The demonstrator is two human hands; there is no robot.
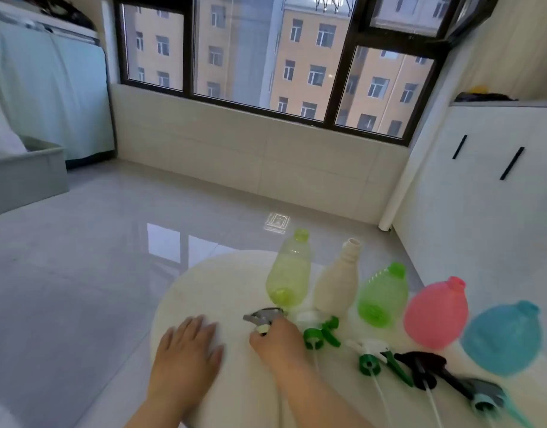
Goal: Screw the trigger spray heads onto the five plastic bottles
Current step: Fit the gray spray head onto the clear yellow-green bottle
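Several open plastic bottles stand in a row on a round white table (pixel 204 282): a yellow-green one (pixel 289 270), a white one (pixel 338 281), a green one (pixel 383 293), a pink one (pixel 435 313) and a blue one (pixel 502 339). Spray heads lie in front of them: a green-and-white one (pixel 320 332), another green-and-white one (pixel 375 356), a black one (pixel 423 367) and a grey-teal one (pixel 485 396). My right hand (pixel 276 339) is closed on a grey spray head (pixel 264 316) that rests on the table. My left hand (pixel 187 350) lies flat and empty on the table.
The table stands on a glossy tiled floor (pixel 111 242). A white cabinet (pixel 482 196) with black handles is at the right. A grey box (pixel 25 174) sits at the left, and a large window (pixel 266 57) fills the far wall.
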